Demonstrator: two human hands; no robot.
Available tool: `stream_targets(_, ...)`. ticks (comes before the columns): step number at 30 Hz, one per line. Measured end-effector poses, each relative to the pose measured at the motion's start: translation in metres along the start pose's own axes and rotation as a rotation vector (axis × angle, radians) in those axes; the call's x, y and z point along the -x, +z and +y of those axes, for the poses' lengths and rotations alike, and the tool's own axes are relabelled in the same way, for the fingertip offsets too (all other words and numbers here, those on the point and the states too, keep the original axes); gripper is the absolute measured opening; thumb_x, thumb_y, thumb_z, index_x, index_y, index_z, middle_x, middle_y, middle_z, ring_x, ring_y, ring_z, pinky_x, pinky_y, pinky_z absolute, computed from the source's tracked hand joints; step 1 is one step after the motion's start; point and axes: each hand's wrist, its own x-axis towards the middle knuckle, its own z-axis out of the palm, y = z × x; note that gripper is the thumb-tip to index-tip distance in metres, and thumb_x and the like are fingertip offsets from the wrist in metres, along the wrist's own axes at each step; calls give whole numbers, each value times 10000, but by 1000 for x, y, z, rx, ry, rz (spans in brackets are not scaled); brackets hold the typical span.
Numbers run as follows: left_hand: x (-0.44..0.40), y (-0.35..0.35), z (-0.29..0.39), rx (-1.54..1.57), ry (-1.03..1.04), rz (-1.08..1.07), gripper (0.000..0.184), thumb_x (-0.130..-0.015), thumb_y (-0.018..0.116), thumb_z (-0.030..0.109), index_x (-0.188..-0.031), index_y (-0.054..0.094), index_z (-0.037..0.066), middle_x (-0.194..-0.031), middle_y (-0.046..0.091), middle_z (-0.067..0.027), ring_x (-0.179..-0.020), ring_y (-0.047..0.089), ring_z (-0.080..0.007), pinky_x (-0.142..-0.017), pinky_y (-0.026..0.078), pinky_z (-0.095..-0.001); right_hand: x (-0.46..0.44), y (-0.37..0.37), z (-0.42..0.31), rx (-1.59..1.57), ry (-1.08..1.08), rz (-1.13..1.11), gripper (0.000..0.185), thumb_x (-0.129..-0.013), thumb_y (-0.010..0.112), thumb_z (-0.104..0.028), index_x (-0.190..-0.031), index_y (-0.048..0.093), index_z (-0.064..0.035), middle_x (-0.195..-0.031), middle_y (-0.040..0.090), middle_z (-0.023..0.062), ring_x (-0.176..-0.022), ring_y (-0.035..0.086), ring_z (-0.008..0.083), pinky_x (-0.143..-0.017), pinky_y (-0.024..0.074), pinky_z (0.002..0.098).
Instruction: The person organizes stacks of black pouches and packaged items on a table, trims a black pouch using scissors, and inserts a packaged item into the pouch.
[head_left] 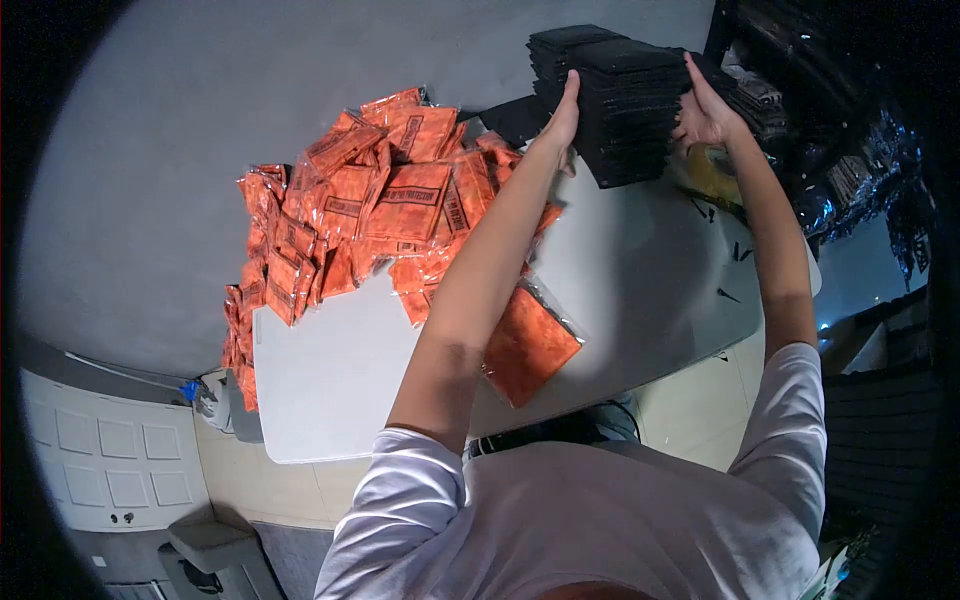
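Black stack: many thin, dark, flat pieces piled into a thick block (625, 110), the landmark here, between the two hands toward the far side of the bench (335, 375); whether its base touches the surface cannot be told.
Left hand: on the stack's left side (563, 125), one finger pointing up along it, the fingers pressed to the block.
Right hand: on the stack's right side (708, 115), fingers spread and holding the block from that side; some fingertips are hard to make out.
Orange packets: a loose heap in clear wrapping with dark printed labels (405, 200), left of the stack, running past the bench's left side.
Single orange packet: flat, in clear wrap (532, 345), nearer the person than the stack, beside the left forearm.
Dark flat piece: just left of the stack (515, 120), partly behind the packets.
Yellowish tape roll: right of the stack (712, 172), partly covered by the right arm.
Small black bits: scattered (738, 252) to the right of the stack and nearer the person.
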Motion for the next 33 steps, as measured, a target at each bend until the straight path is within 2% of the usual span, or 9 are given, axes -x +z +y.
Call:
stream_targets(1, -10, 1, 3, 14, -31, -30, 1270, -764, 285, 1012, -1676, 38, 164, -1728, 15, -219, -1552, 40, -527, -1131, 166, -767, -3, 1, -3, -1, -7, 0, 1121, -791, 355, -990, -1378, 548, -55, -1083, 663, 117, -848, 659, 329, -710, 540, 461)
stream_targets(4, -40, -8, 0, 48, -94, -86, 1334, -714, 279, 1050, -1675, 9, 167, -1724, 11, -234, -1548, 9, -545, -1138, 96, -785, -23, -2, -1, 114, -1, 51, 1097, -884, 234, -922, -1669, 160, -159, -1666, 282, 235, -1406, 356, 585, -1156, 115, 765)
stream_targets(8, -106, -50, -42, 71, 108, 118, 1007, -958, 147, 844, -1630, 308, 111, -1655, 352, -166, -1492, 356, -363, -1176, 284, -605, -25, -14, 16, 136, -42, 158, 983, -928, 241, -881, -1571, 347, -146, -1437, 505, 164, -1158, 501, 432, -973, 333, 625)
stream_targets(9, -117, -54, -44, -86, 4, 502, 887, -1037, 278, 690, -1434, 549, -55, -1515, 498, -291, -1443, 452, -413, -1202, 336, -474, -26, -14, 23, 140, -52, 190, 954, -942, 244, -867, -1538, 409, -141, -1361, 580, 140, -1075, 549, 381, -912, 405, 578)
stream_targets(13, -78, -75, -39, -1287, 391, 502, 452, -905, 706, 355, -1116, 723, -44, -1194, 692, -307, -1119, 672, -464, -986, 540, -504, -55, -45, 50, 264, -227, 300, 846, -976, 356, -807, -1468, 511, -136, -1215, 670, 76, -962, 592, 259, -813, 485, 433)
stream_targets(14, -81, -79, -41, -1455, 431, 450, 327, -858, 729, 248, -1034, 739, -27, -1150, 714, -282, -1056, 705, -440, -930, 581, -494, -43, -45, 56, 602, -388, 331, 868, -988, 445, -749, -1592, 389, -129, -1497, 548, 121, -1367, 501, 283, -1118, 407, 426)
stream_targets(18, -104, -92, -49, -1625, 382, 410, 243, -956, 571, 142, -1015, 786, 45, -1096, 749, -216, -1049, 735, -365, -924, 600, -456, -30, -15, 82, 1, -485, 193, 847, -997, 518, -679, -1611, 363, -116, -1648, 382, 102, -1504, 356, 285, -1231, 273, 470)
stream_targets(26, -80, -101, -42, -1722, 480, 463, 257, -967, 572, 168, -968, 786, 25, -1036, 758, -209, -969, 749, -380, -854, 612, -480, -24, 9, 59, 66, -219, 269, 764, -1041, 455, -626, -1590, 390, -99, -1620, 429, 108, -1463, 408, 326, -1198, 305, 544)
stream_targets(33, -36, -114, -8, -940, 649, 968, 346, -957, 629, 337, -966, 778, 25, -844, 693, -304, -858, 701, -478, -823, 567, -538, -25, 11, 54, 167, -246, 245, 613, -1082, 433, -497, -1548, 439, -99, -1549, 485, 96, -1422, 438, 290, -1202, 325, 497)
